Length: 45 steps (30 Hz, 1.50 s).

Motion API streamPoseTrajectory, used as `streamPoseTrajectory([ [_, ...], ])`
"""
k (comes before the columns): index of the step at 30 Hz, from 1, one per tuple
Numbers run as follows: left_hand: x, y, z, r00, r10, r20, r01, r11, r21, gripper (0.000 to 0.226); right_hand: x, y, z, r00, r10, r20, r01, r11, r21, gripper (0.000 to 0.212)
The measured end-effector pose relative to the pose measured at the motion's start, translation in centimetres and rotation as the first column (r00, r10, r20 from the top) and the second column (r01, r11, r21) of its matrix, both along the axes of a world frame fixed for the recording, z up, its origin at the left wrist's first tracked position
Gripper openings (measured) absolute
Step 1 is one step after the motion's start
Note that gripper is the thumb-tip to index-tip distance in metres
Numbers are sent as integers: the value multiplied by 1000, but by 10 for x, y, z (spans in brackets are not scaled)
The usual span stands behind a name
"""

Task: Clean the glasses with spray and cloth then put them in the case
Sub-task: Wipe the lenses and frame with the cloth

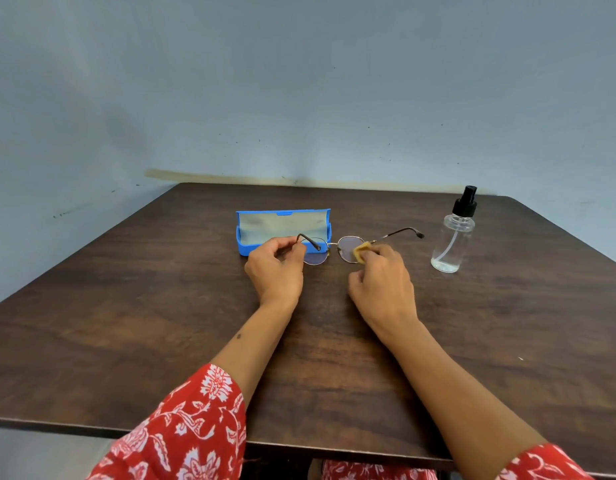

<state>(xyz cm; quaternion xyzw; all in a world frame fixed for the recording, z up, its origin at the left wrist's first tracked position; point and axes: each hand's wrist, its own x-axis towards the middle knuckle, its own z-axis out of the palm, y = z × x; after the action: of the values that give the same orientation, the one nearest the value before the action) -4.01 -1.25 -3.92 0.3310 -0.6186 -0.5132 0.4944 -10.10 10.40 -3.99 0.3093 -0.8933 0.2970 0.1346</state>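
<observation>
I see a grey-blue wall (299,81) behind a dark wood table (126,323) | open blue case (251,245) at the back | left hand (277,268) pinches the glasses (334,243) by the rim | right hand (382,282) presses a yellow cloth (361,251) on the lens | spray bottle (453,237) upright, right.

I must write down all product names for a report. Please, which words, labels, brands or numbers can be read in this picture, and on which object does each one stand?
None: no readable text shows in this view.
Spray bottle: clear, with a black pump, no label visible.
Case: plain blue, open, no print seen.
Glasses: any marking on the frame is too small to tell.
Cloth: plain yellow, mostly hidden in the right hand.
</observation>
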Motion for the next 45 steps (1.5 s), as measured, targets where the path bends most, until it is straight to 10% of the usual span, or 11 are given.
streamPoseTrajectory([
  [45, -2, -3, -3, 1000, 4, -7, -4, 1000, 2, 12, 0, 1, -2, 999, -5, -47, 3, 999, -33, 33],
])
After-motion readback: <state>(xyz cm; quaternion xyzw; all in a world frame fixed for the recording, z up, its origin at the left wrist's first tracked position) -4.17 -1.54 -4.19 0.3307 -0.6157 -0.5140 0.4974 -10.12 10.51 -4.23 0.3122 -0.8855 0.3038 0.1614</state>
